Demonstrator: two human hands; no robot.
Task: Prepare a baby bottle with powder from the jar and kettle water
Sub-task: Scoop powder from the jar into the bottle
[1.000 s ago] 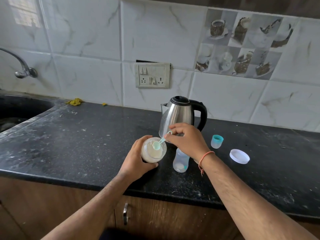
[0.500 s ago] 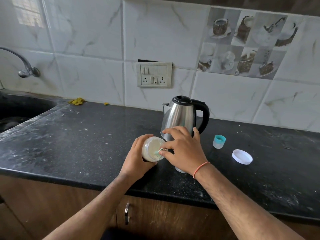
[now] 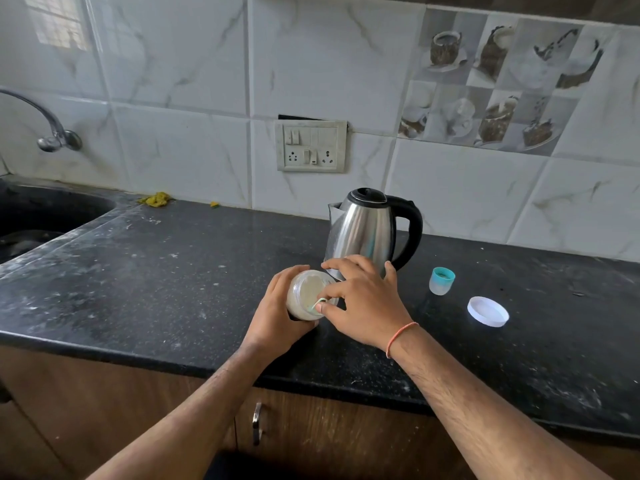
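On the black counter, head view, near its front edge:

Jar: the powder jar (image 3: 306,295) is tilted, its open mouth turned up and toward the right hand, so its long axis leans rather than stands upright; pale powder shows inside.

Left hand: the left hand (image 3: 277,320) wraps its fingers and thumb round the jar's body from the left and below.

Right hand: the right hand (image 3: 363,303) is at the jar's mouth, thumb and forefinger pinching a pale green scoop (image 3: 318,303), only the handle end of which shows (the bowl end dips into the jar).

Bottle: cannot be seen; the right hand covers the spot just right of the jar.

Kettle: the steel kettle (image 3: 367,230) stands upright just behind the hands, spout to the left, black handle to the right.

Loose parts: a teal-topped bottle cap (image 3: 441,280) stands right of the kettle; a white jar lid (image 3: 487,311) lies flat further right, apart from the cap.

Edges and room: the counter (image 3: 156,271) lies open to the left of the hands as far as the sink (image 3: 52,216); the front edge runs just below the wrists, and the tiled wall backs the kettle.
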